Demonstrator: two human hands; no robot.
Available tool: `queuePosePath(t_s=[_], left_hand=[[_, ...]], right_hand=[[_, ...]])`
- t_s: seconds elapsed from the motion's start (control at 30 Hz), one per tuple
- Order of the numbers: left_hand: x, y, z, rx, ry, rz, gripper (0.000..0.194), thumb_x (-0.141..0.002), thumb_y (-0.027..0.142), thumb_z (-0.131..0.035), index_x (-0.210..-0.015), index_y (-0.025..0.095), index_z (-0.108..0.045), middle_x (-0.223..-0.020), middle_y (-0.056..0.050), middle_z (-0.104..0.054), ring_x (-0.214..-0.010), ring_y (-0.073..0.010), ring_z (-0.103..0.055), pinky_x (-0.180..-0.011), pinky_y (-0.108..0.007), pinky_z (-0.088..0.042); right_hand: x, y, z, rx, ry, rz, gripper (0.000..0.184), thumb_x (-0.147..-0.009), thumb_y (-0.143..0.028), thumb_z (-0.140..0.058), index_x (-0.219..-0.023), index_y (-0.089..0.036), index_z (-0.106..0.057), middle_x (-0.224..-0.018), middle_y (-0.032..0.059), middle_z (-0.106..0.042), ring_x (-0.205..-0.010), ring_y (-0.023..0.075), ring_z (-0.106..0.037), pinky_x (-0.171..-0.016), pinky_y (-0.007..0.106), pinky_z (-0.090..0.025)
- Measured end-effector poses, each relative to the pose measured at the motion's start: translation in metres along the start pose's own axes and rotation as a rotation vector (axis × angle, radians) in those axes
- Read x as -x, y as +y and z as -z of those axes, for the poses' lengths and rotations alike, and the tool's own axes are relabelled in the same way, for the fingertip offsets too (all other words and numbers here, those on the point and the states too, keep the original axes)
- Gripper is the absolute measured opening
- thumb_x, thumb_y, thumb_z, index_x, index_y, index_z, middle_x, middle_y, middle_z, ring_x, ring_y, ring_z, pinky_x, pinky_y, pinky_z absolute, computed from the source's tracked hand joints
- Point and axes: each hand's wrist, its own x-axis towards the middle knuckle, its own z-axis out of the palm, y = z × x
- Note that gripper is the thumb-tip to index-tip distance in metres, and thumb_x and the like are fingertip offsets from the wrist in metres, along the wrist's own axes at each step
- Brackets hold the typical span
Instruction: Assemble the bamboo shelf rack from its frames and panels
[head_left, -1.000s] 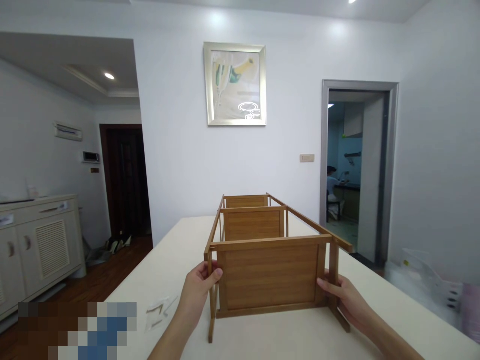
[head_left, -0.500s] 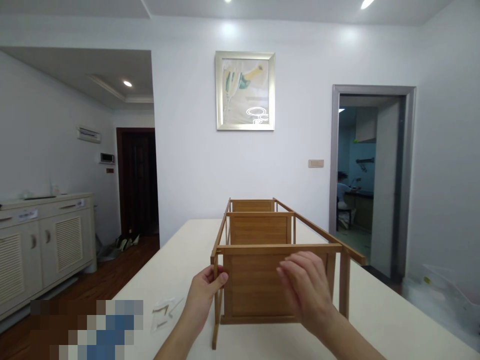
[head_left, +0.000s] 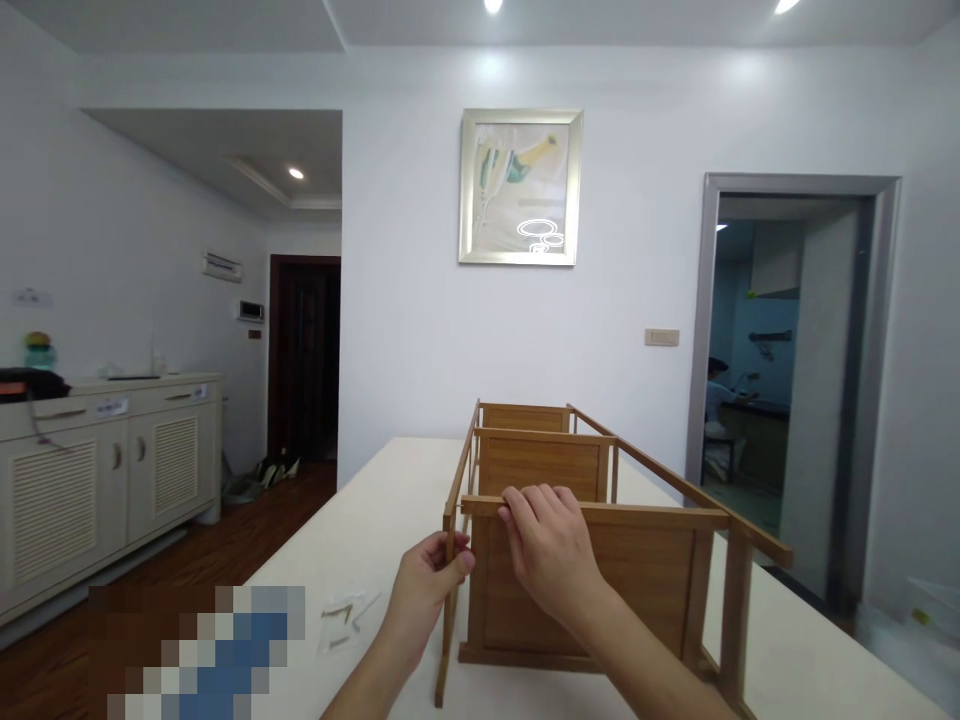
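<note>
A brown wooden shelf rack lies on its side on the cream table [head_left: 360, 530], its panels standing upright one behind another. My left hand [head_left: 420, 590] pinches the left side frame [head_left: 442, 650] near its front end, thumb toward the panel. Hooked over the top edge of the nearest shelf panel [head_left: 637, 585] is my right hand [head_left: 551, 550], fingers bent around it. A narrow gap shows between that panel's left end and the left frame. The right side frame [head_left: 739, 610] runs along the panels' other ends. Left of my left hand lies a small clear bag [head_left: 345, 622] with metal hardware.
Across the room on the left is a white louvred cabinet [head_left: 180, 440]. A framed picture [head_left: 521, 188] hangs on the wall ahead. Through the doorway at right, a person [head_left: 718, 400] sits at a counter. Translucent plastic [head_left: 900, 640] stands beyond the table's right edge.
My right hand has moved left and taken hold of the nearest panel's top edge. The gap beside the left frame looks wider. The view has turned left.
</note>
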Motion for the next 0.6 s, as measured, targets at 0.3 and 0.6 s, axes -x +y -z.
queuePosePath(t_s=[0.3,0.6], left_hand=[[0.0034,0.0042,-0.0075,-0.006,0.021,-0.064,0.046,-0.065,0.047,-0.08,-0.095,0.015,-0.068,-0.081,-0.004,-0.068,-0.07,-0.0143,-0.061,-0.066,-0.027,-0.05],[0.003,0.0033,-0.0085,-0.024,0.052,-0.073,0.046,-0.064,0.048,-0.08,-0.093,0.014,-0.069,-0.079,-0.003,-0.067,-0.067,-0.0131,-0.059,-0.064,-0.026,-0.05]], right_hand=[[0.0058,0.0037,-0.0007,0.064,0.058,0.019,0.017,-0.095,-0.019,-0.043,-0.099,-0.016,-0.059,-0.075,0.0042,-0.055,-0.069,0.0186,-0.045,-0.067,0.035,-0.029],[0.0069,0.0046,-0.0024,0.094,0.05,0.017,0.016,-0.095,-0.019,-0.042,-0.095,-0.017,-0.058,-0.075,0.0048,-0.054,-0.069,0.0189,-0.042,-0.068,0.035,-0.028]])
